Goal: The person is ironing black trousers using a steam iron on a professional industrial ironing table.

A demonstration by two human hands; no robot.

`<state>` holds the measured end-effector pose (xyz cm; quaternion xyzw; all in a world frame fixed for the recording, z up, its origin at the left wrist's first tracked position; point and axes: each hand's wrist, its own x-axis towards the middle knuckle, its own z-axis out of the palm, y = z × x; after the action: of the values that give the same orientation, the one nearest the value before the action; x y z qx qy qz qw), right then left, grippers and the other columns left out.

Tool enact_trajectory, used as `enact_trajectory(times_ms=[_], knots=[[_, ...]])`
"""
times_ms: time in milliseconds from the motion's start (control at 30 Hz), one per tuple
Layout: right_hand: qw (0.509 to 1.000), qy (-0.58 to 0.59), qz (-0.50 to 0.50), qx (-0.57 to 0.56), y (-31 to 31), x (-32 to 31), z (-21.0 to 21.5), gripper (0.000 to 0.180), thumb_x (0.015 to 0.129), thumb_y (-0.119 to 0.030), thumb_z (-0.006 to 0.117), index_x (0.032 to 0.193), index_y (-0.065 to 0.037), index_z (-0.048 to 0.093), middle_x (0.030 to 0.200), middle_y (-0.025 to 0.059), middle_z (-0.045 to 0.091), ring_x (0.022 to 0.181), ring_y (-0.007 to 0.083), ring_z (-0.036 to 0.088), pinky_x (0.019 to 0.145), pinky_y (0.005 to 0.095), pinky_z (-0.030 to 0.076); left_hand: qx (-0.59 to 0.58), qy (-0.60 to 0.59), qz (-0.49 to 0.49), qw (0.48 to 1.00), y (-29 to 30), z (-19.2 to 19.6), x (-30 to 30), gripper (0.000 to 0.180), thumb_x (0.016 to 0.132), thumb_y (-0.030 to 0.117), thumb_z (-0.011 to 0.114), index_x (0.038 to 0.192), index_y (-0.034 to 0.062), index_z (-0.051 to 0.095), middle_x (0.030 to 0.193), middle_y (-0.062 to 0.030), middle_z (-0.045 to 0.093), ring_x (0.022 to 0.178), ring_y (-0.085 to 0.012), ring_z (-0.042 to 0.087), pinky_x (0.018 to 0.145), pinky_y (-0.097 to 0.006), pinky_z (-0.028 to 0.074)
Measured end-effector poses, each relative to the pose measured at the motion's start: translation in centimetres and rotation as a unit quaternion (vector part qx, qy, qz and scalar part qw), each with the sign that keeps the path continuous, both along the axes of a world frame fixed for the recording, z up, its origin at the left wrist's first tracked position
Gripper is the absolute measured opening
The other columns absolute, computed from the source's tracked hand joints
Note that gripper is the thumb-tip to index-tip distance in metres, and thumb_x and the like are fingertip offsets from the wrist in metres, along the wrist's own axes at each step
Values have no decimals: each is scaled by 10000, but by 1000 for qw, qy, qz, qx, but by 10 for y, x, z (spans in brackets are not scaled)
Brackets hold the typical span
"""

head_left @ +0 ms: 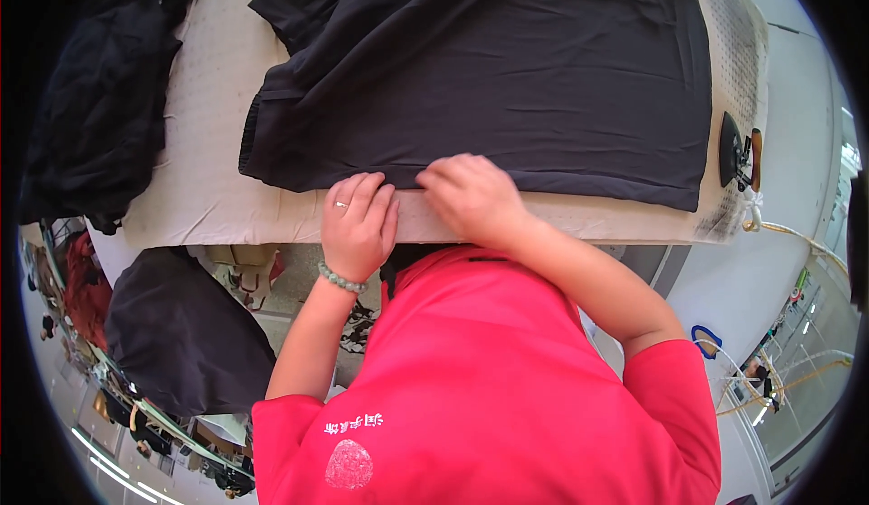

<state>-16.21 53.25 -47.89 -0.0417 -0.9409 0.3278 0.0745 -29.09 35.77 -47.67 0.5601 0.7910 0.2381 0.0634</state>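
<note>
Mid-frame, the left hand (356,226), fingers together, and right hand (477,199), fingers bent, are touching the black garment (507,89); whether either is pinching it is unclear.

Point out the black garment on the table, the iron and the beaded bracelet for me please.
Black garment (507,84): head view, middle of its spread fabric.
Iron (731,150): head view, its dark body.
Beaded bracelet (342,281): head view, beads midway along its visible arc.

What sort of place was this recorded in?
Probably a garment workshop's pressing area: an iron on a pale cloth-covered table, a black garment laid out beside it, and more dark fabric at left.
</note>
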Motion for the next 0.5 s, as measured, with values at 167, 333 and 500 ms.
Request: enact_trajectory(times_ms=[167, 333, 500], knots=[[992, 33, 92, 74, 29, -10, -2, 358, 793, -105, 654, 1146, -54, 678, 1199, 107, 629, 1117, 290, 613, 989, 428, 471, -30, 42, 9, 999, -1, -8, 17, 389, 843, 169, 702, 1221, 90, 661, 1271, -107, 598, 1189, -297, 555, 1056, -507, 430], [985, 12, -90, 145, 52, -61, -10, 535, 826, -112, 595, 1354, -47, 543, 1445, 144, 486, 1360, 321, 449, 1161, 516, 306, -3, 57, 40, 998, -3, -14, 28, 369, 835, 154, 703, 1196, 84, 665, 1180, -109, 603, 1135, -291, 567, 1049, -501, 436], [987, -54, 109, 104, 13, -19, -8, 616, 865, -254, 651, 1416, -17, 512, 1543, 172, 420, 1459, 317, 362, 1196, 509, 266, -41, 34, 28, 998, -8, -4, 14, 263, 815, 125, 711, 1063, 44, 678, 1000, -92, 643, 952, -277, 617, 921, -446, 490]])
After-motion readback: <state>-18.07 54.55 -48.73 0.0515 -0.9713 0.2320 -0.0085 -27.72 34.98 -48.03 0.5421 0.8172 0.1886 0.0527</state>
